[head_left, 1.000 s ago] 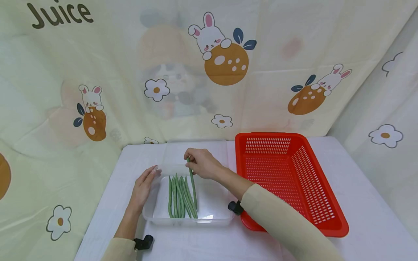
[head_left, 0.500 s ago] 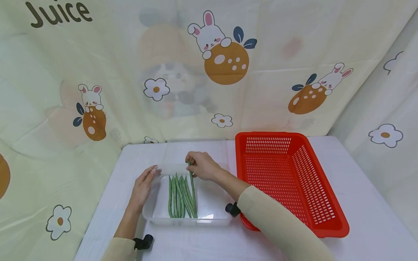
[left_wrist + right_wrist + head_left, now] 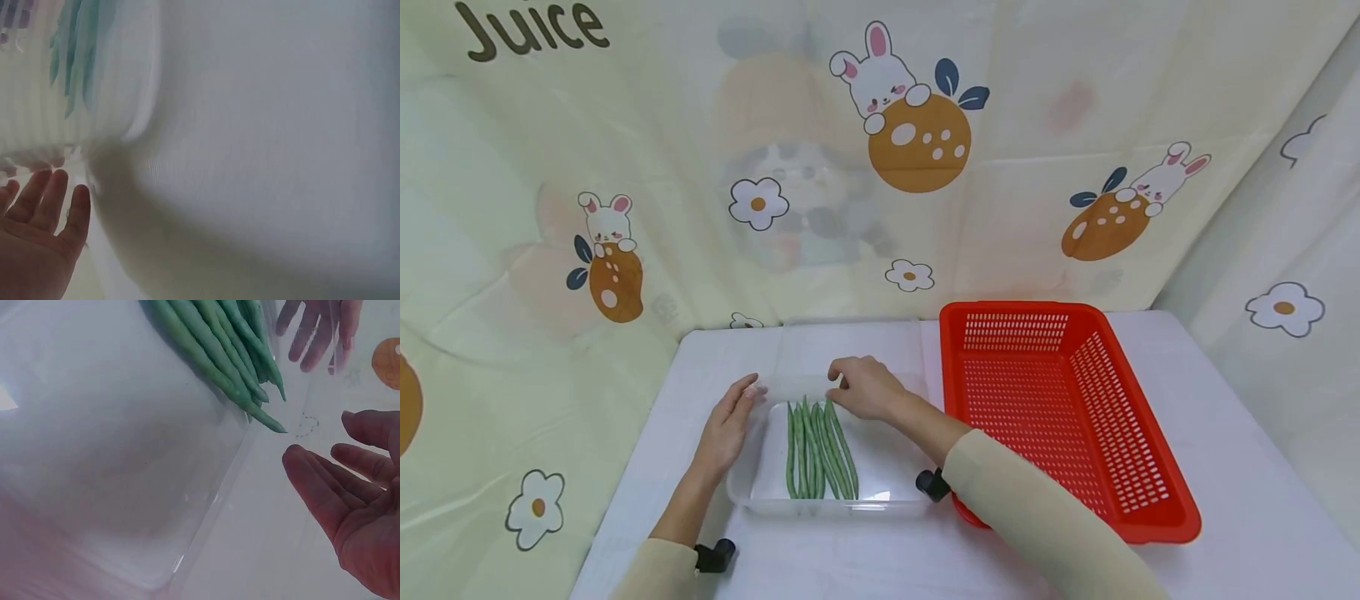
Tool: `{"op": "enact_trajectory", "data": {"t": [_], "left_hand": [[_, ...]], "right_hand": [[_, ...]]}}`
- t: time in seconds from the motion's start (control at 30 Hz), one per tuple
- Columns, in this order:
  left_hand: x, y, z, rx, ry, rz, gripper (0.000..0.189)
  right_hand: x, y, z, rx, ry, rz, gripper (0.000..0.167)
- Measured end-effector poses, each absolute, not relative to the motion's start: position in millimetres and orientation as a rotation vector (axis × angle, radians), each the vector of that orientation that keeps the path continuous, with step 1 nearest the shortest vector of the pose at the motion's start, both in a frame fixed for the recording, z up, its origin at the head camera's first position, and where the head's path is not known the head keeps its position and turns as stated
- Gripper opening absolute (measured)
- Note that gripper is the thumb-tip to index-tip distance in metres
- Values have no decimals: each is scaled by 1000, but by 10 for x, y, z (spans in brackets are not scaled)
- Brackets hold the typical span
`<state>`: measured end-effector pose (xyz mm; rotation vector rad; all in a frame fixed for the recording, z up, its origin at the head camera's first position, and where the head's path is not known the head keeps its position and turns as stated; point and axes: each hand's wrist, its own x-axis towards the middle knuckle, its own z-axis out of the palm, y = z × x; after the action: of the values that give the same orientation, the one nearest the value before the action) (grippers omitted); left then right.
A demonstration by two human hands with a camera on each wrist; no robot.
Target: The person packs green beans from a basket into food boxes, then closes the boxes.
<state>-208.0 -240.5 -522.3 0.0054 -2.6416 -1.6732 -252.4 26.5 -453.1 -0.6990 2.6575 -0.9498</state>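
Note:
Several green beans [image 3: 815, 450] lie side by side, lengthwise, in a clear plastic box [image 3: 891, 458]. My right hand [image 3: 867, 389] is over the box's far side, just beyond the tips of the beans. Its thumb and fingers are apart, with nothing between them. In the right wrist view the outermost bean [image 3: 195, 353] points its tip toward the fingertips [image 3: 297, 456]. At the box's far left corner, my left hand [image 3: 724, 425] touches the box with its extended fingers. The left wrist view shows those fingertips [image 3: 57, 178] right at the clear wall.
A red perforated plastic basket [image 3: 1022, 400] stands to the right of the box, under the right forearm. A white cloth [image 3: 820, 558] covers the table. Behind rises a printed curtain [image 3: 1037, 208] with rabbits and fruit. Each wrist carries a small black camera [image 3: 934, 483].
The right hand has lowered a green bean beside the others and let go of it. Its thumb and fingers have parted. The left hand stays at the box corner, its wrist shifting slightly left.

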Motion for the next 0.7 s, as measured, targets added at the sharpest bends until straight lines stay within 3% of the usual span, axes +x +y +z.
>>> {"op": "enact_trajectory", "data": {"t": [0.23, 0.4, 0.7], "left_hand": [[-2138, -2466, -5083, -107, -2843, -1253, 60], [-2222, -2490, -4733, -178, -2934, -980, 65], [-2497, -2273, -4183, -239, -2899, -999, 71]], "right_hand": [[-2590, 274, -4470, -658, 2732, -1130, 18], [-2701, 306, -4422, -462, 2648, -1495, 16], [-2886, 263, -4522, 43, 2594, -1866, 49]]}}
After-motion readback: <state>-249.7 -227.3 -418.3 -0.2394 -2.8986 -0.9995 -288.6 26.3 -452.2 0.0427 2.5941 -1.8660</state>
